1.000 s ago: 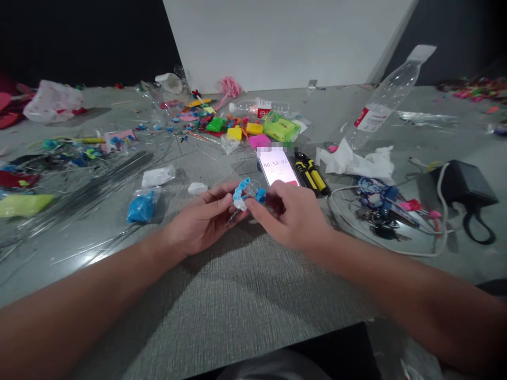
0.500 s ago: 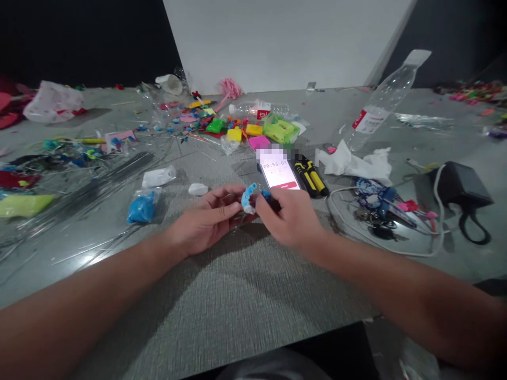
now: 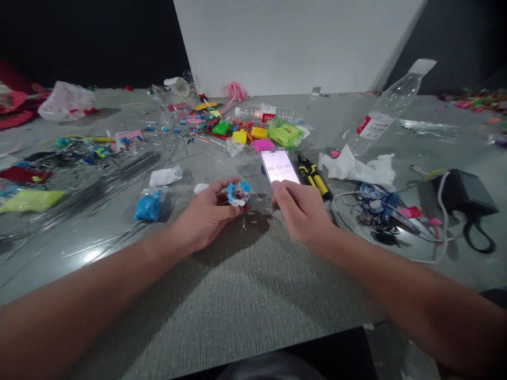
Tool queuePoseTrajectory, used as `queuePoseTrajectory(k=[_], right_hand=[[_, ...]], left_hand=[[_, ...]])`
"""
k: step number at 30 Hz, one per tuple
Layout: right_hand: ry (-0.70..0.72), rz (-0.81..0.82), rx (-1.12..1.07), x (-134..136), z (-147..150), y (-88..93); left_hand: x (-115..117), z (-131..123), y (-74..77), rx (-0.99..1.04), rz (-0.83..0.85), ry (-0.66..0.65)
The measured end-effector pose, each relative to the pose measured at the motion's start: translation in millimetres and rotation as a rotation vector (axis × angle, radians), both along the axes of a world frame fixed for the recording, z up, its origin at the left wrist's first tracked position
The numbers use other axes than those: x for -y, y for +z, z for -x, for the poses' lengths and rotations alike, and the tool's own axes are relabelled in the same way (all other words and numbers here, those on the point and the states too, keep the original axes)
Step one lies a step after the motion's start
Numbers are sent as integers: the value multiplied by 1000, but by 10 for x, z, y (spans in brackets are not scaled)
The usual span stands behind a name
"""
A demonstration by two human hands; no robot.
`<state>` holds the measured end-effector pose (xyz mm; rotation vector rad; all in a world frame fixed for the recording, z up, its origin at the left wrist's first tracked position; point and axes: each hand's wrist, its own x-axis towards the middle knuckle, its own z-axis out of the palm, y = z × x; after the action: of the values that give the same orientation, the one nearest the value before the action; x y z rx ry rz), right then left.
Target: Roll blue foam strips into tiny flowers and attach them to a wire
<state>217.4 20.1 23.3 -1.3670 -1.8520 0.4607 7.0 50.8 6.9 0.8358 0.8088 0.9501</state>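
Between the thumb and fingers of my left hand [image 3: 208, 214], I hold a small wire piece [image 3: 239, 194] with bright blue lumps around it and a white lump at its lower side. Thin wire or clear strands hang below it. My right hand [image 3: 299, 207] is apart from the piece, its thumb and fingers drawn together just in front of the phone [image 3: 280, 168]. Whether anything small is in that pinch cannot be seen. The hand covers the phone's lower end. Left of my left hand lie a bag of blue clay [image 3: 148, 206] and a white packet [image 3: 165, 176].
Yellow-and-black pliers [image 3: 316, 179] lie right of the phone. Behind are a green packet [image 3: 285, 132], coloured clay blocks and a lying bottle. At right stand a clear bottle [image 3: 374, 124], tissue [image 3: 356, 166], a white cable and a black box [image 3: 469, 191]. Thin wires [image 3: 106, 184] spread leftward.
My right hand has come away from the blue-and-white piece, moving right toward the phone's lower end. The piece stays in my left hand, now turned so its round shape shows. The view has shifted slightly.
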Motion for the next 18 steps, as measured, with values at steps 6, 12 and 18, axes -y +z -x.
queuePoseTrajectory(k=[6,12,18], right_hand=[[333,175,72,15,57,-14],[344,193,84,26,129,-102],[409,245,52,-22,89,-74]], left_hand=[[67,-17,8,-47,-139,53],[112,-2,-42,-267,-410,63],[109,7,-100,-209,-480,121]])
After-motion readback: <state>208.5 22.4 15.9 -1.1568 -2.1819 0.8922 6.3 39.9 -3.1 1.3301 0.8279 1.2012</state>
